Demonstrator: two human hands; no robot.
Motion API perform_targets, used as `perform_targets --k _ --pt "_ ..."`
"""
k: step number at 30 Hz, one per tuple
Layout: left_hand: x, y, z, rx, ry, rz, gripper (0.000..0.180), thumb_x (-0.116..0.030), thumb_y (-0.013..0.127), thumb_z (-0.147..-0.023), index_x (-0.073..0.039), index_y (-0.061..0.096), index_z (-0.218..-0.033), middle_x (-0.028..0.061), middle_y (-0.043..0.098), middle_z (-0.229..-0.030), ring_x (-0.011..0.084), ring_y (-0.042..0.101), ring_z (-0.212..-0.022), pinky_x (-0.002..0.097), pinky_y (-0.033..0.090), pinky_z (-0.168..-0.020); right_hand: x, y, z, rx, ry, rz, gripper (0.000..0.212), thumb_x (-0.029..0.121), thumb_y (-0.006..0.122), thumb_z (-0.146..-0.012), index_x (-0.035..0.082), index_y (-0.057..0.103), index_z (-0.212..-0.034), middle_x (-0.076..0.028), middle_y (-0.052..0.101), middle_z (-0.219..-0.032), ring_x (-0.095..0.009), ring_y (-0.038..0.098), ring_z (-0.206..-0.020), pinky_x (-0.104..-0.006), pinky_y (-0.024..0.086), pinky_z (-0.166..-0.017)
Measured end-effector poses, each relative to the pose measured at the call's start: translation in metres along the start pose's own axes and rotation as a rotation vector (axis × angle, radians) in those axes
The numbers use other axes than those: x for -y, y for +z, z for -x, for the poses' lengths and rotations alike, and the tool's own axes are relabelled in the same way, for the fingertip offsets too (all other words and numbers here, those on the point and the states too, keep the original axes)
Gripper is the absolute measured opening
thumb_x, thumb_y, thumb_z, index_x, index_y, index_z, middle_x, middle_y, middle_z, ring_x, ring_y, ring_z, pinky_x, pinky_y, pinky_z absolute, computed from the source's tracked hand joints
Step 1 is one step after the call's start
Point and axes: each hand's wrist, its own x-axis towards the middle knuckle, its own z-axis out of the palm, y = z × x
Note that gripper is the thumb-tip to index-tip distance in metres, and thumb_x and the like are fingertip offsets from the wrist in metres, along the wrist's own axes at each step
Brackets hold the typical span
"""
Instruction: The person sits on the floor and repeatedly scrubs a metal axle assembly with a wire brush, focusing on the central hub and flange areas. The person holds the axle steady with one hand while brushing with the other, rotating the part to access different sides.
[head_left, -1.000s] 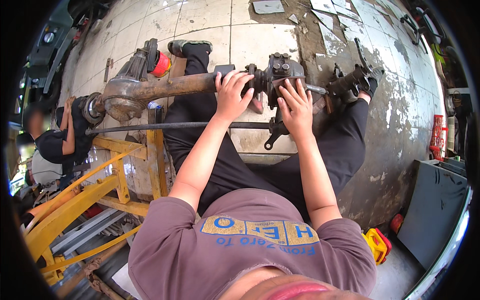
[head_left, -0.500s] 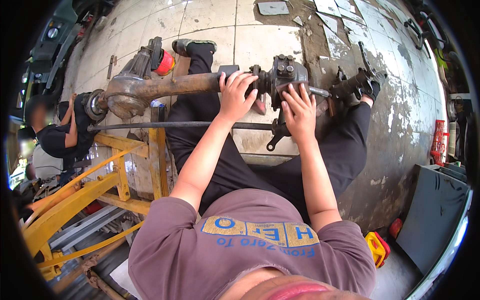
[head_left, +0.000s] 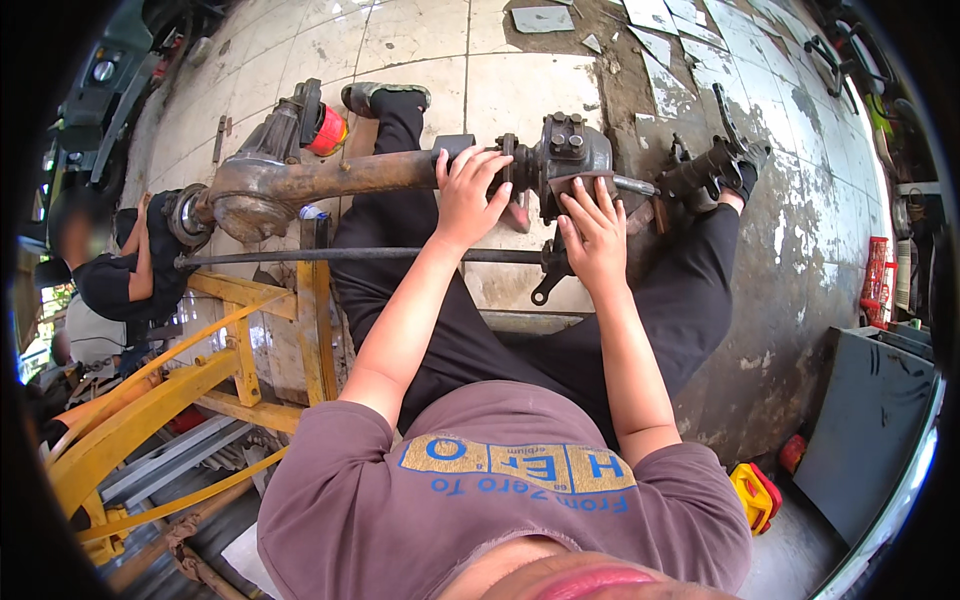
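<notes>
A rusty vehicle axle (head_left: 345, 174) with a bulging differential housing lies crosswise before me. My left hand (head_left: 466, 192) curls over its tube near the right-hand flange, thumb and fingers either side of the top. At the right end sits a dark steering knuckle housing (head_left: 590, 150) with several bolts on top. Against its near face my right hand (head_left: 597, 235) presses a small brown sheet (head_left: 567, 186), which looks like sandpaper; the fingers lie nearly flat over it and hide part of it. A long tie rod (head_left: 400, 253) runs along the near side of the axle.
A yellow metal frame (head_left: 315, 325) stands at the left. Another person (head_left: 125, 270) sits beyond the axle's left end. A red container (head_left: 328, 132) is behind the axle, a greasy metal part (head_left: 700, 172) near my right foot. At right stands a grey cabinet (head_left: 865, 420).
My right hand has slid slightly down and left along the knuckle housing, and the brown sheet has moved with it. My left hand stays on the axle tube.
</notes>
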Motion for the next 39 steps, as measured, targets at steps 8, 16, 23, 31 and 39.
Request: perform_targets --k 8,16,23,31,39 --pt "0.002 -0.001 -0.003 -0.010 0.006 0.002 0.042 -0.031 0.076 -0.103 -0.019 0.074 -0.143 0.0040 0.073 -0.147 0.0299 0.056 -0.153 0.0663 0.015 -0.137 0.000 0.003 0.003 0.005 0.014 -0.033 0.035 0.026 0.075 -0.110 0.015 0.081 -0.143 -0.006 0.068 -0.165 -0.036 0.048 -0.166 -0.0703 0.032 -0.131" --pt "0.001 0.000 -0.005 -0.030 0.011 -0.008 0.043 -0.030 0.078 -0.100 -0.020 0.075 -0.141 0.0026 0.073 -0.145 0.0298 0.058 -0.150 0.0664 0.017 -0.137 0.001 0.001 -0.001 0.001 0.014 -0.029 0.036 0.027 0.074 -0.111 0.016 0.081 -0.144 -0.005 0.069 -0.164 -0.037 0.047 -0.167 -0.0698 0.031 -0.132" --pt "0.002 0.000 -0.004 -0.006 0.012 -0.012 0.044 -0.030 0.077 -0.102 -0.020 0.074 -0.144 0.0032 0.073 -0.147 0.0295 0.056 -0.154 0.0651 0.015 -0.138 -0.001 0.002 -0.014 -0.055 0.000 -0.058 0.036 0.028 0.077 -0.108 0.017 0.081 -0.142 -0.004 0.070 -0.163 -0.037 0.052 -0.163 -0.0729 0.036 -0.128" --pt "0.003 0.001 -0.005 -0.021 0.017 -0.011 0.043 -0.032 0.076 -0.102 -0.019 0.075 -0.143 0.0041 0.073 -0.146 0.0299 0.056 -0.154 0.0661 0.016 -0.137 -0.003 0.001 -0.016 -0.047 -0.013 -0.014 0.034 0.029 0.078 -0.108 0.017 0.083 -0.139 -0.004 0.071 -0.161 -0.035 0.052 -0.163 -0.0719 0.035 -0.129" --pt "0.003 0.003 -0.001 -0.012 0.013 -0.003 0.043 -0.032 0.076 -0.102 -0.019 0.074 -0.143 0.0042 0.073 -0.146 0.0304 0.056 -0.153 0.0662 0.015 -0.137 -0.003 0.002 -0.014 -0.051 -0.024 -0.012 0.034 0.028 0.079 -0.107 0.018 0.082 -0.140 -0.003 0.072 -0.161 -0.035 0.052 -0.162 -0.0735 0.035 -0.129"
